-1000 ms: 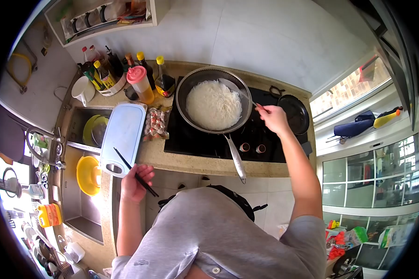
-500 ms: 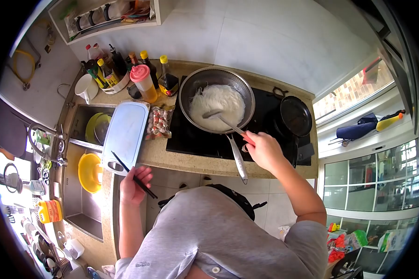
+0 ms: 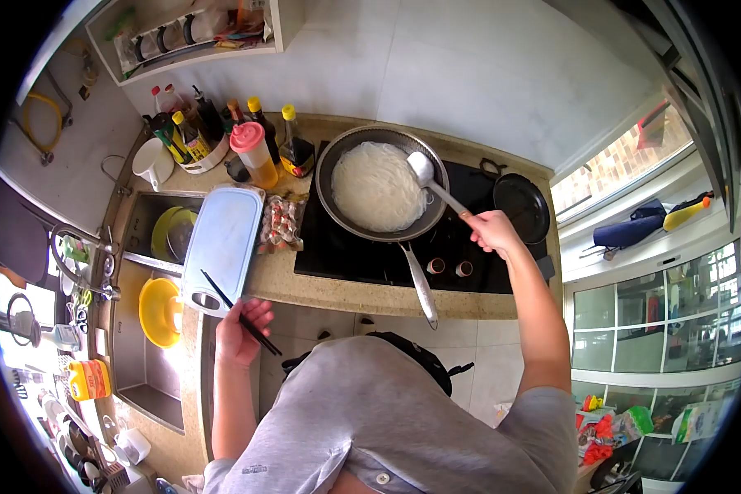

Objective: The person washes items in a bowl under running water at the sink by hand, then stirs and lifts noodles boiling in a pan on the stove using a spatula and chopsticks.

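Note:
A long-handled pan (image 3: 422,288) sits on the black hob (image 3: 362,262) with a mass of thin white noodles (image 3: 379,185) in it. My right hand (image 3: 494,231) is closed around the handle of a wok spatula (image 3: 422,170), whose pale head lies over the right side of the pan, at the edge of the noodles. Low at the counter's front edge, my left hand (image 3: 240,331) holds a pair of black chopsticks (image 3: 220,288), its fingers partly loose. The chopsticks slant across the near end of a light blue cutting board (image 3: 220,239).
Sauce bottles (image 3: 296,146) and a pink-lidded jug (image 3: 255,153) stand behind the board. A packet of wrapped pieces (image 3: 281,222) lies left of the hob. A small black frying pan (image 3: 522,206) sits at right. The sink at left holds a yellow basin (image 3: 158,313).
My right hand has moved right and upward, taking the spatula head from the middle of the noodles to the pan's right side. The noodles now lie flatter and rounder. My left hand barely moved.

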Tool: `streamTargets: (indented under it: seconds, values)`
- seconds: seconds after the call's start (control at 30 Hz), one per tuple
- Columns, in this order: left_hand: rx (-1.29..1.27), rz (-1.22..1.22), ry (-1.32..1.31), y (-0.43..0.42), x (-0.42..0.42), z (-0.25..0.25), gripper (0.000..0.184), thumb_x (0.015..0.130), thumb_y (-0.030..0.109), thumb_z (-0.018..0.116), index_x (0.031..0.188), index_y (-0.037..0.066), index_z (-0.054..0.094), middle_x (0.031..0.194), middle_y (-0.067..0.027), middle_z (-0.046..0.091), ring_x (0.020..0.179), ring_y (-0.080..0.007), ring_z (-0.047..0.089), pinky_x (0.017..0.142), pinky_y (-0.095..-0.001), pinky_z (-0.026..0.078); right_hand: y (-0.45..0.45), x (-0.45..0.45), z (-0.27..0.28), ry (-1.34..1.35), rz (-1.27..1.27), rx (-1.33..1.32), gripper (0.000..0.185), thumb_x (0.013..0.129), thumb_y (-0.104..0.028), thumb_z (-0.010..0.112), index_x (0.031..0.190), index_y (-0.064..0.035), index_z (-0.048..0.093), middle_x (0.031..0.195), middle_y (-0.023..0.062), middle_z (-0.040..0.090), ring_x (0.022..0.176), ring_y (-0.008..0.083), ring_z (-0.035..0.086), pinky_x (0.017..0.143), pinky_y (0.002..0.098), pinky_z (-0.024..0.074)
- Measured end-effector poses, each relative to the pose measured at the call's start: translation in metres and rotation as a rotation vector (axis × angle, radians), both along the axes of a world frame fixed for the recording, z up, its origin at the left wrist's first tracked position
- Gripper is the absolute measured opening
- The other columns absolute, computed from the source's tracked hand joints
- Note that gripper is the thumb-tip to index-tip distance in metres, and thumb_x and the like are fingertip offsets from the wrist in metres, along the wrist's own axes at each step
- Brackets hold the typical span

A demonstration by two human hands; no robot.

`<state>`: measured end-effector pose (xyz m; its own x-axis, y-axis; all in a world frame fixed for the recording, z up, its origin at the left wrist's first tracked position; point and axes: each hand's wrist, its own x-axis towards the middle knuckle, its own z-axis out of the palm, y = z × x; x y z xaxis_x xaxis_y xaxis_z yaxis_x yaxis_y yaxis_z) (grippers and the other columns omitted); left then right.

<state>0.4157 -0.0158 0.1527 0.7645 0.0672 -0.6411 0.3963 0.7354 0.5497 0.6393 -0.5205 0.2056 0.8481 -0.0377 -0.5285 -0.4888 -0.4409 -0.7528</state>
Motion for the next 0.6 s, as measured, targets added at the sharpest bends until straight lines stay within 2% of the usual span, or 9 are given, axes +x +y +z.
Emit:
streamTargets:
  seconds: [0.17,0.2,0.33,0.5,0.6]
  values:
    - [0.016,0.008,0.001,-0.001,-0.003,0.004,0.04,0.107,0.034,0.038,0.11,0.002,0.061,0.107,-0.0159,0.072,0.088,-0.0272,0.07,0.064,-0.0375,0.052,0.047,0.008,-0.027,0.23,-0.004,0.457,0.029,0.094,-0.027,0.069,0.088,0.0007,0.063,0.067,0.0034,0.055,0.046,0.0064,0.04,0.038,0.0205,0.0255]
    - [0.015,0.004,-0.002,-0.002,-0.004,0.004,0.039,0.107,0.034,0.038,0.11,0.002,0.062,0.107,-0.0157,0.072,0.088,-0.027,0.07,0.064,-0.0374,0.051,0.047,0.008,-0.028,0.251,-0.025,0.477,0.027,0.096,-0.024,0.067,0.092,0.0027,0.063,0.069,0.0048,0.056,0.046,0.0063,0.04,0.038,0.0203,0.0256]
    - [-0.002,0.052,0.017,-0.003,-0.008,0.008,0.036,0.106,0.033,0.041,0.109,0.004,0.062,0.105,-0.0137,0.073,0.083,-0.0253,0.071,0.06,-0.0352,0.054,0.053,-0.015,-0.029,0.26,-0.023,0.564,0.029,0.099,-0.024,0.061,0.094,0.0038,0.062,0.07,0.0062,0.056,0.046,0.0062,0.039,0.038,0.0209,0.0271]
    - [-0.014,0.1,0.021,0.007,-0.016,0.005,0.038,0.107,0.033,0.039,0.11,0.004,0.062,0.106,-0.0146,0.072,0.087,-0.026,0.071,0.064,-0.0376,0.051,0.02,-0.07,-0.006,0.31,-0.103,0.655,0.029,0.101,-0.026,0.058,0.098,0.0023,0.063,0.068,0.0045,0.056,0.042,0.0057,0.038,0.038,0.0194,0.0268]
    - [-0.021,0.08,0.03,0.005,-0.008,-0.001,0.037,0.107,0.032,0.039,0.109,0.004,0.062,0.106,-0.0147,0.072,0.087,-0.0267,0.071,0.064,-0.038,0.052,0.018,-0.063,-0.022,0.279,-0.136,0.688,0.029,0.101,-0.026,0.058,0.099,0.002,0.063,0.067,0.0042,0.056,0.042,0.0051,0.038,0.038,0.02,0.0276]
